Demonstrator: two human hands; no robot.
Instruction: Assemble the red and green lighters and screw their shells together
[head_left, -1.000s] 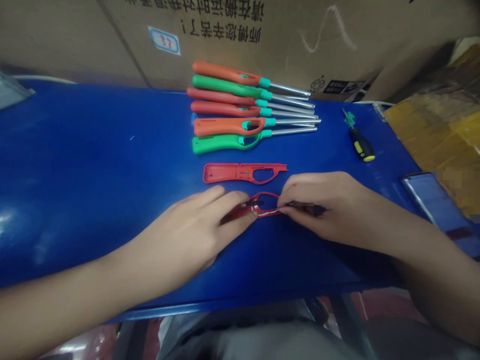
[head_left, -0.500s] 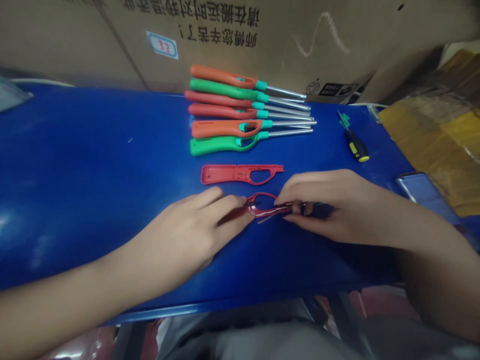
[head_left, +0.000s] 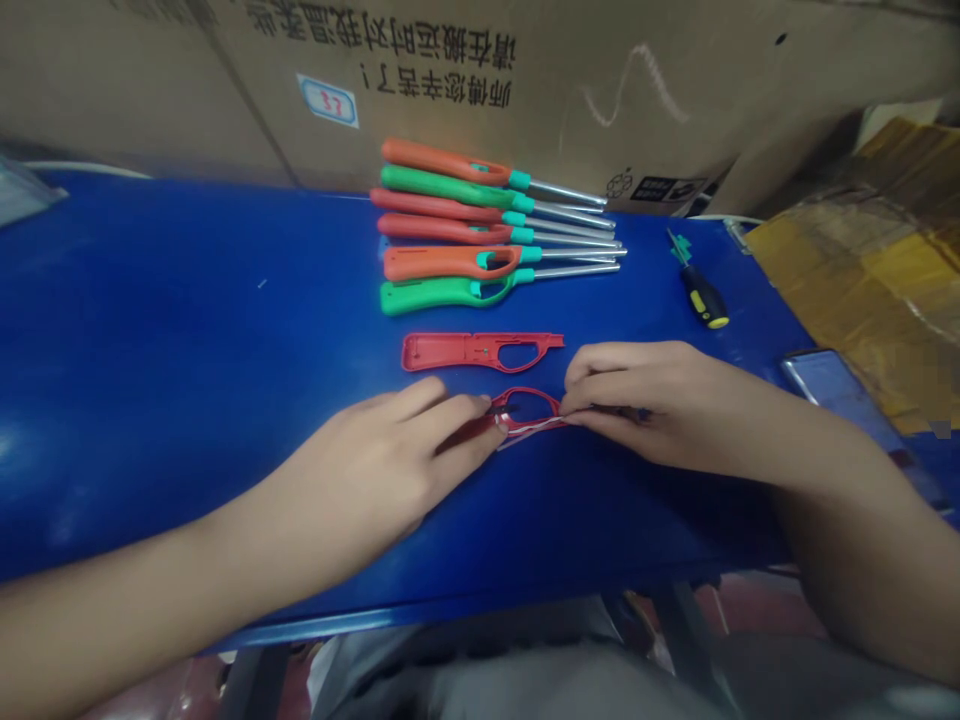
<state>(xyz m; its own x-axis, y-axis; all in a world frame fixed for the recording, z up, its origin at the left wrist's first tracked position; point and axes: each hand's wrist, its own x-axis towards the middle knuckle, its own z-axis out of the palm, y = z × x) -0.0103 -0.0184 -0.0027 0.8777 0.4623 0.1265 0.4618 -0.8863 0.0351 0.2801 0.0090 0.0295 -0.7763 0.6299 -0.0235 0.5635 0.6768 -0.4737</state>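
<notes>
Moved: right hand (head_left: 645,405) has drawn in around the dark item; only a sliver of it shows now, against a longer dark shaft a second ago.
Left hand: (head_left: 390,450) flat and low, left fingers (head_left: 457,420) together, tips pressed on the red lighter shell.
Right hand: right fingers (head_left: 592,385) together, pinched at the right end of the shell's loop. Dark item sits in the pinch, too hidden to identify.
Work piece: red lighter shell (head_left: 529,402), moulded plastic, open oval trigger loop, lying on the surface between both hands.
Wire: thin white wire (head_left: 536,426) runs along the shell, under the right fingertips.
Spare shell: second red lighter shell (head_left: 469,351), hollow side up, ribbed inside, just above the hands, not touched.
Row: six utility lighters (head_left: 450,225), orange, red and green plastic handles, teal collars, steel tubes, side by side.
Driver: screwdriver (head_left: 705,300), black and yellow handle, green tag on the shaft.
Phone: phone (head_left: 825,385), face up near the right forearm.
Surface: glossy blue surface (head_left: 187,300), carrying all of the above.
Carton: brown carton (head_left: 465,90) behind, upside-down print reading "师傅您辛苦了!", sticker (head_left: 327,100) with handwritten red digits, hard to read.
</notes>
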